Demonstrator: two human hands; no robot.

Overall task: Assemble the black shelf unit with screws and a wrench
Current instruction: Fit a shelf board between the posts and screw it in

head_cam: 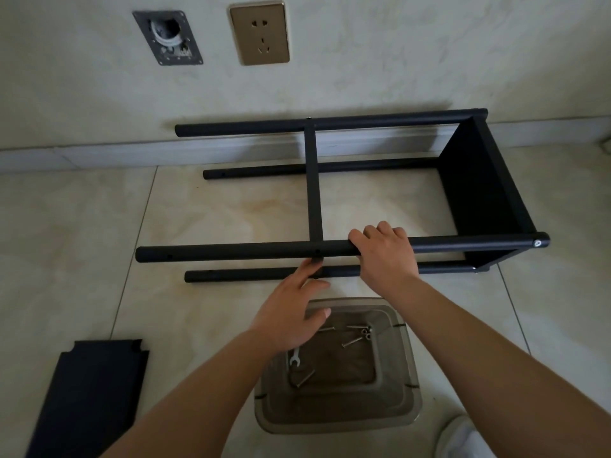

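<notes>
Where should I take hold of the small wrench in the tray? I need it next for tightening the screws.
Take the wrench by its shaft just below the open jaw end, coming straight down from above: it lies flat in the tray, partly under the left hand, clear of the screws.

Two bare forearms are seen entering from the lower edge of the head view. No sleeve, watch, ring or glove is worn on either arm as far as the frame reaches. The left hand (291,312) is shown from the back, with slim fingers and short, plain nails. The right hand (385,256) is likewise seen from the back, its knuckles and wrist uncovered. Short, unpainted nails are visible where fingertips are shown. Both forearms are bare up to the picture's edge; nothing above them is seen.
</notes>
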